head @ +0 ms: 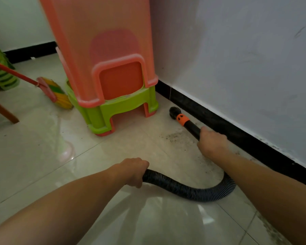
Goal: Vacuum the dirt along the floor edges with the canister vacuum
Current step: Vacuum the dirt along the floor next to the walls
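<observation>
Shiny cream floor tiles (42,156), really glossy, with a gritty grey patch of dirt (173,137) near the black skirting board (237,128) under a scuffed white wall (237,50). The vacuum's hose (193,191) is the black ribbed bendy kind, and it loops in a U on the tiles between the two hands. It runs into a smooth rigid black tube (193,129) with an orange collar (181,119) and a round black nozzle (174,111). The nozzle is down at the floor just beside the skirting, near the legs of some stacked plastic stools: see-through salmon-orange ones (104,50) over a lime green one (113,110).

The right hand (213,144) is wrapped round the rigid tube a bit behind the collar, fingers curled tight. The left hand (132,171) is clenched round the ribbed hose further back, knuckles up.

Off to the left, a broom (55,92) with a red handle rests its yellow-green bristles on the tiles.
</observation>
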Demonstrator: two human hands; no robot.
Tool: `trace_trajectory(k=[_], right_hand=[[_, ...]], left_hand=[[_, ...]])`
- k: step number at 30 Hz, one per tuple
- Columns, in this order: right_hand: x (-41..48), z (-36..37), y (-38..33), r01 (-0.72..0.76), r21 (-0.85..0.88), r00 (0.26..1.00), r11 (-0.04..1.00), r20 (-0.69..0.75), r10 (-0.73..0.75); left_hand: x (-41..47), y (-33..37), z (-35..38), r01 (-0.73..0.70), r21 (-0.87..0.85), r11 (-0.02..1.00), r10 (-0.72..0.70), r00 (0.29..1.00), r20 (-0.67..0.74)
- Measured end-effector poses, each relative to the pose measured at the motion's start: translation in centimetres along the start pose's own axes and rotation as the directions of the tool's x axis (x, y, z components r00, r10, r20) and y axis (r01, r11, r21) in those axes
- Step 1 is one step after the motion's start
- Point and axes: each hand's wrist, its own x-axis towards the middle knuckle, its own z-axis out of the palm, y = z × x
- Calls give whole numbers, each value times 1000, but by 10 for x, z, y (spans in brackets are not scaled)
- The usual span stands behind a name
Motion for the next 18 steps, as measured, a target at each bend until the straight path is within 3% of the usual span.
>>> trace_trajectory(k=[12, 18], right_hand=[[57, -2, -42, -21, -60, 1000, 998, 11, 22], [32, 11, 34, -158, 65, 982, 985, 112, 150]], left_hand=[[-1, -34, 18, 121, -102, 987, -123, 992, -14], [28, -17, 9, 17, -9, 1000, -17, 1000, 21]])
